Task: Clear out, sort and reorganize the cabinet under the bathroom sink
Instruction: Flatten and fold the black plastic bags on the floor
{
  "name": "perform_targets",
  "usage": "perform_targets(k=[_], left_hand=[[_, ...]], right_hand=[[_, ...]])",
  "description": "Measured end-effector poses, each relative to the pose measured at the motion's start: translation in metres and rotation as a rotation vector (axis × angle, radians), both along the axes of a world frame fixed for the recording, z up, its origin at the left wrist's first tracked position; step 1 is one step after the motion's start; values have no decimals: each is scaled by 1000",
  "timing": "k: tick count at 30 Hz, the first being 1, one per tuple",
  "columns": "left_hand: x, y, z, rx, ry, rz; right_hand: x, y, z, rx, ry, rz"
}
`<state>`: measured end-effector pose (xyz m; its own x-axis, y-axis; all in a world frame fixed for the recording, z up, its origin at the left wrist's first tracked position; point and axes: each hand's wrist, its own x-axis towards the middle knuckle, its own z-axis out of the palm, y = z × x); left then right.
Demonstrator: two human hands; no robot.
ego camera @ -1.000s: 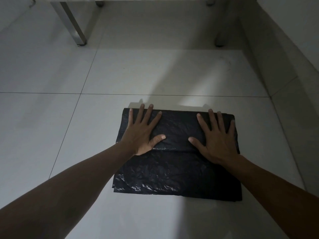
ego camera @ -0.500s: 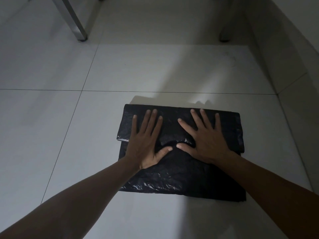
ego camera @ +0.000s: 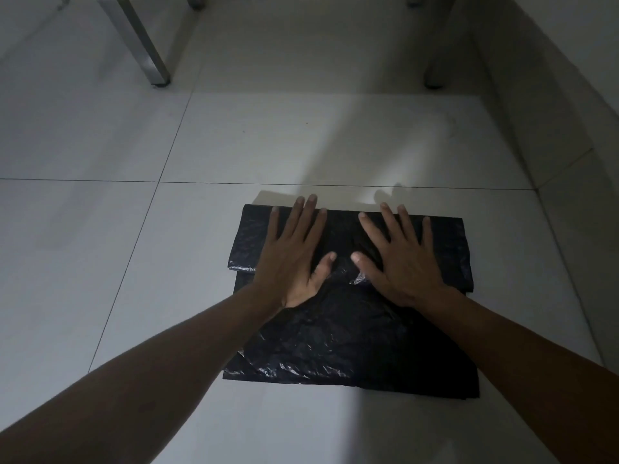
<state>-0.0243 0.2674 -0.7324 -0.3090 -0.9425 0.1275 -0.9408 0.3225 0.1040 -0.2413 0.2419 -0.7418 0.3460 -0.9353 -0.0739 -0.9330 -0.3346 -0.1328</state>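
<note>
Both hands lie flat, palms down, on one black bag (ego camera: 348, 336) spread on the floor (ego camera: 100, 262). Left hand (ego camera: 293, 259) has its fingers straight and slightly fanned, pointing away from the person, with the two longest fingertips reaching just past the bag's far edge onto the tile; its thumb angles inward toward the other hand. Right hand (ego camera: 402, 259) mirrors it, fingers straight and spread, tips at or near the far edge, thumb pointing inward. The two thumbs sit near each other but apart, with a small raised crinkle of plastic between them. Neither hand grips anything; both only press on the plastic with flat palms. Two bare forearms run from the lower corners of the view up to the wrists, the right one crossing over the bag's right side. The bag is folded: its far part forms a doubled flap under the palms, with a stepped edge showing at the left and right sides, while the near part lies as a flat, wrinkled, glossy sheet. It rests on large pale tiles, just nearer than a grout line. Beyond it stand two legs, a square metal left leg (ego camera: 144, 45) and a dim right leg (ego camera: 433, 51) in shadow. A tiled wall (ego camera: 569, 95) rises on the right.
</note>
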Motion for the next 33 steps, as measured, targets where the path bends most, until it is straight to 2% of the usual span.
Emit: perform_targets(k=[7,17,20,23,26,30,33], left_hand=[[1,-26,-15,168,-152,-14],[26,-16,-25,178,-131,162],[42,-11,-27,171,-72,218],[58,-8,-27,215,5,314],[58,-11,-21,207,-8,354],[20,-24,-9,69,-44,115],[-1,-27,-18,129,-65,11]], right_hand=[[5,-9,-11,12,84,-86],[-33,-10,-19,24,76,-146],[-45,-11,-20,22,75,-156],[-59,-12,-19,58,86,-226],[-57,-12,-7,44,115,-311],[-1,-8,6,-11,44,-158],[26,-4,-4,15,24,-66]])
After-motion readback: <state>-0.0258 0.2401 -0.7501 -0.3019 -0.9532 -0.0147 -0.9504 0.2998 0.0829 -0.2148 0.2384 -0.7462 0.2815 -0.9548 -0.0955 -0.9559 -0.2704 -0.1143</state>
